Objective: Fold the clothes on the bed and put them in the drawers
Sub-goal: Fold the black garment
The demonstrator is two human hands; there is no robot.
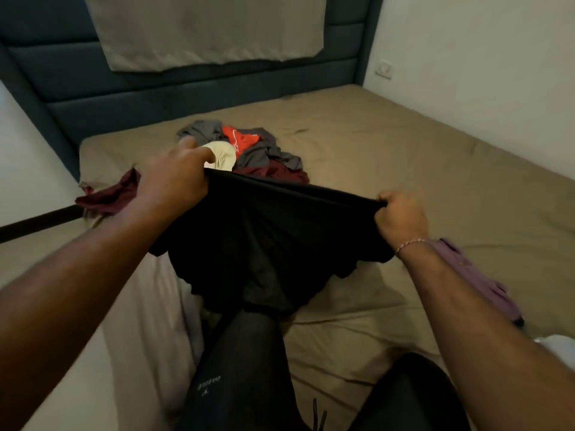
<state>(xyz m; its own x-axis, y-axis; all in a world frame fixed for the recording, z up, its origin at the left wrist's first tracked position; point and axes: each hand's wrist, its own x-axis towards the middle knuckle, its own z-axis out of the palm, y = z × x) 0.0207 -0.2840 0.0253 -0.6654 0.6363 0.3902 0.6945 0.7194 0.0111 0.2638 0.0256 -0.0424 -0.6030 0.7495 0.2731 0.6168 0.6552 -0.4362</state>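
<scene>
A black garment (273, 241) is held up by its top edge, the fabric pinched in the curled fingers of the left hand (174, 181) at one corner and bunched in the closed fist of the right hand (399, 217) at the other. The edge is drawn taut between them, presumably so that the cloth hangs flat and its shape can be found before a first fold is made; the lower part drapes over the person's outstretched leg (245, 362), which may hinder laying it out.

Beyond the hands, a heap of unfolded clothes (249, 154), grey, red, cream and maroon, lies on the bed (389, 150). A maroon piece (109, 194) lies at the bed's left edge, and a purple garment (476, 281) lies beside the right forearm. No drawers can be seen.
</scene>
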